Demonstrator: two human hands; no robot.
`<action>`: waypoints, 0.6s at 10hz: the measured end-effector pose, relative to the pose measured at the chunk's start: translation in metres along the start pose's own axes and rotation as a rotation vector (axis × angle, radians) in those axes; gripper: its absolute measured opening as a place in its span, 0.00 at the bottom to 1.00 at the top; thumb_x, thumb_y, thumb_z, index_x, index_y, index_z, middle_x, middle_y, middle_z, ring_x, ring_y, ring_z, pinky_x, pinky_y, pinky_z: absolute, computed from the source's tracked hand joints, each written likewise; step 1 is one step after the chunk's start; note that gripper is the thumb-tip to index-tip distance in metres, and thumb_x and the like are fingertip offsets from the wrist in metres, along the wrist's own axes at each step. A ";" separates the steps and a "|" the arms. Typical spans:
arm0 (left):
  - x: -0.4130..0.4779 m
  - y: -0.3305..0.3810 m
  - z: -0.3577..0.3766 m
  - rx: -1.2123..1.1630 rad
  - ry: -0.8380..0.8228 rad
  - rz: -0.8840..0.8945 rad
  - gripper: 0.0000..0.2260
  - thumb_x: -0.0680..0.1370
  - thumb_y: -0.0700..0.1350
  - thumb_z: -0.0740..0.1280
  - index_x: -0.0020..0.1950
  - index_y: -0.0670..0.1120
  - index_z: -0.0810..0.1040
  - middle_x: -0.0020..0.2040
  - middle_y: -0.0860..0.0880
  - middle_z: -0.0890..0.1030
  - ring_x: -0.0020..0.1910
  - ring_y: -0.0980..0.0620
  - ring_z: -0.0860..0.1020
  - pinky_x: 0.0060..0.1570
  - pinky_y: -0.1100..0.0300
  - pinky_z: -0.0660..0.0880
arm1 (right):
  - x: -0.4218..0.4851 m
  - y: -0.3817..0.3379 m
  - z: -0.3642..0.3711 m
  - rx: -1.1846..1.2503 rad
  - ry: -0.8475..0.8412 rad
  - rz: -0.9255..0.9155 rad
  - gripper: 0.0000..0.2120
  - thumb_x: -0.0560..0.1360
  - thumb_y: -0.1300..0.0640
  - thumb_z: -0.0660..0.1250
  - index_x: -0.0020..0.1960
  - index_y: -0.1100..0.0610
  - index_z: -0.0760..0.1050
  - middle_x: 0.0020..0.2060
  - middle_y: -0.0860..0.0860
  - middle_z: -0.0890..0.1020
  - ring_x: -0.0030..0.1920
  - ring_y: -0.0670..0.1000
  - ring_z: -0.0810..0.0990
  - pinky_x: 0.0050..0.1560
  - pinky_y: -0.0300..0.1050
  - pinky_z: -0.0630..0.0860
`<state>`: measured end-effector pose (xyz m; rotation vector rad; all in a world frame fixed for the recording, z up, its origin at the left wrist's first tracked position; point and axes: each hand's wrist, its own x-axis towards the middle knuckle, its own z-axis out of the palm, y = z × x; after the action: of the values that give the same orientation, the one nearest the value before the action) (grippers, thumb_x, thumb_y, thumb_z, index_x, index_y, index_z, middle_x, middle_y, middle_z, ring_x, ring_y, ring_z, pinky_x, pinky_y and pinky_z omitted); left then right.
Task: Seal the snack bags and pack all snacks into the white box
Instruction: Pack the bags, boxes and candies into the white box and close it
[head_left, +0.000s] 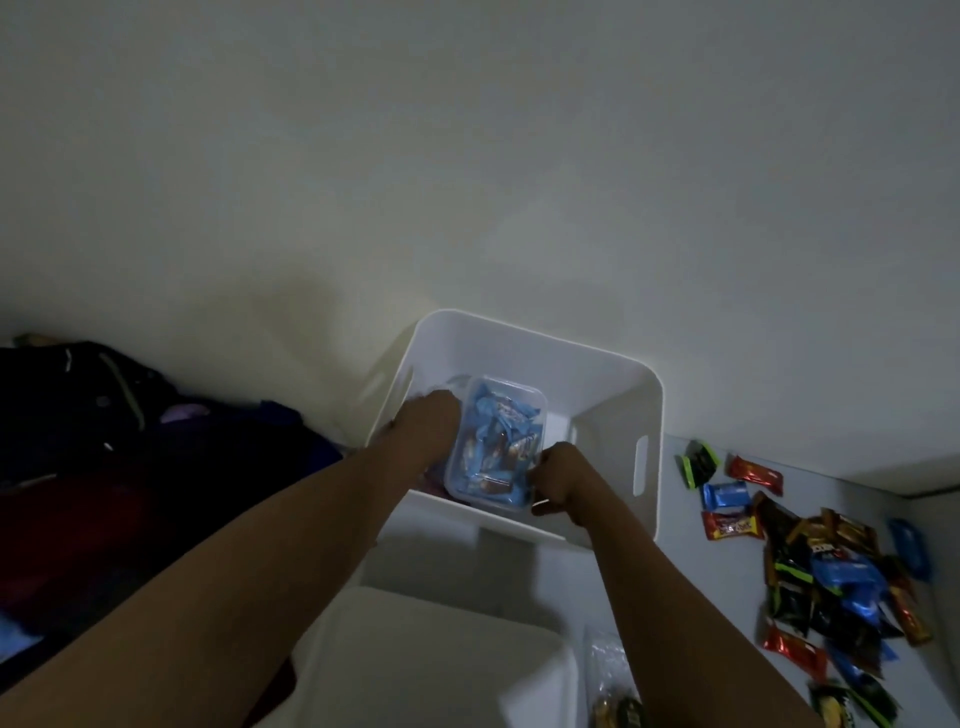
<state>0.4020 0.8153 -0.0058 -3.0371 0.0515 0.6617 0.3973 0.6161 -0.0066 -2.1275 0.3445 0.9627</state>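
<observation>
A clear bag of blue-wrapped snacks (493, 441) sits inside the white box (613, 395), tilted toward its near wall. My left hand (428, 423) reaches into the box and holds the bag's left side. My right hand (558, 480) grips the bag's near right corner at the box rim, fingers curled. Loose wrapped snacks (831, 566) in red, blue, green and black lie scattered on the table to the right of the box. Something reddish shows under the bag, mostly hidden.
A white lid or second container (441, 660) lies near me below the box. Another clear bag with snacks (613, 691) is at the bottom edge. Dark clothing (130, 441) is piled on the left. A pale wall stands behind the box.
</observation>
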 end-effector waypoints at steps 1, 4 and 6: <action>-0.021 0.001 -0.031 0.053 0.082 0.008 0.12 0.79 0.36 0.61 0.61 0.40 0.74 0.59 0.41 0.78 0.58 0.41 0.79 0.56 0.51 0.74 | -0.001 -0.013 0.007 0.008 -0.054 0.009 0.15 0.76 0.66 0.65 0.62 0.67 0.75 0.57 0.64 0.81 0.44 0.57 0.83 0.43 0.48 0.83; -0.039 -0.048 -0.018 -0.373 0.594 0.164 0.25 0.74 0.41 0.71 0.71 0.38 0.71 0.73 0.39 0.68 0.68 0.37 0.71 0.63 0.45 0.72 | -0.018 -0.035 0.033 0.211 -0.180 -0.061 0.07 0.77 0.62 0.62 0.52 0.53 0.75 0.48 0.57 0.82 0.49 0.60 0.82 0.53 0.58 0.81; -0.049 -0.040 -0.016 -0.719 0.444 0.084 0.27 0.82 0.40 0.58 0.80 0.44 0.54 0.81 0.52 0.50 0.73 0.46 0.67 0.69 0.54 0.66 | -0.009 -0.053 0.056 0.144 -0.226 -0.029 0.25 0.77 0.49 0.63 0.71 0.54 0.63 0.65 0.57 0.75 0.59 0.62 0.78 0.49 0.59 0.81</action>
<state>0.3655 0.8556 0.0306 -3.8305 -0.0643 -0.0408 0.3888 0.6927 0.0049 -1.8682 0.2607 1.1146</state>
